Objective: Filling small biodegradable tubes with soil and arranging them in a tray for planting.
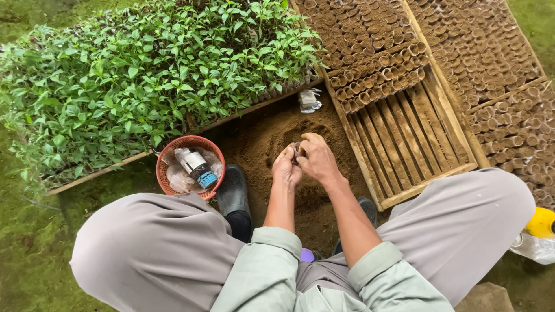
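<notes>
Crouching over a soil heap (272, 136), the left hand (286, 167) and right hand (315, 159) pinch one small pot (296, 151) together. Beside the left knee sits a red basket (167, 179) holding a bottle (198, 167).

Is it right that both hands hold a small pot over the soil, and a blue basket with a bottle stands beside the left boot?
Not quite: the head view shows the basket is red, not blue. Both hands, left and right, hold a small pot over the soil; the bottle lies inside, beside the left boot.

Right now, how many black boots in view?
2. One boot left of the hands, beside the red basket; the other boot right, mostly hidden behind the right forearm and knee.
</notes>
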